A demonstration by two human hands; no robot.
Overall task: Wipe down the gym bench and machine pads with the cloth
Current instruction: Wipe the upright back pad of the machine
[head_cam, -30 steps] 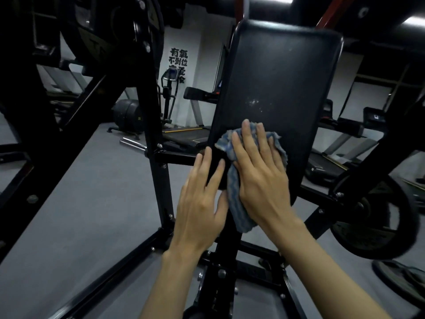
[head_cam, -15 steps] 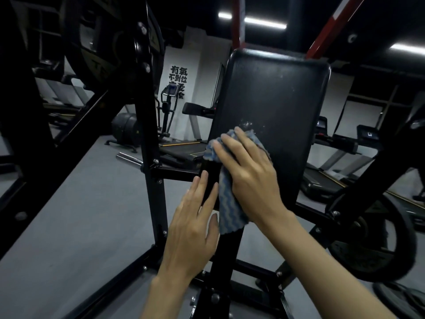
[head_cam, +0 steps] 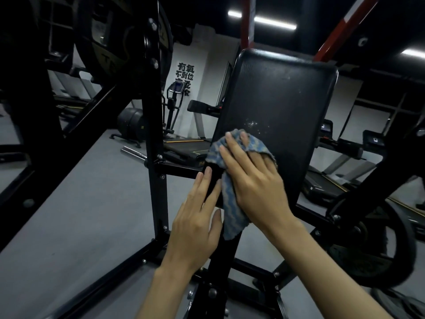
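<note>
Cloth (head_cam: 232,199) first: it's a blue wavy-patterned rag pinned flat under the right hand (head_cam: 253,180), fingers spread and pressing it against the lower left part of the black machine pad (head_cam: 276,107). Not really a clenched hold, more a flat palm press with the rag bunched up past the fingertips and a loose tail hanging down below the wrist side. The left hand (head_cam: 197,224) sits just beside it, fingers straight, resting on the pad's left edge and holding nothing, looks like it's just steadying the pad.

If you want to do this bit well, I'd say keep the palm flat and the pressure even, and work in overlapping passes so no strips get skipped. Just above the fingertips there's a patch of whitish specks (head_cam: 255,125) on the pad, so that's the obvious spot to push up into. Everything further up and to the right of the hand looks like it hasn't been covered yet, though that's hard to judge on dark vinyl.
</note>
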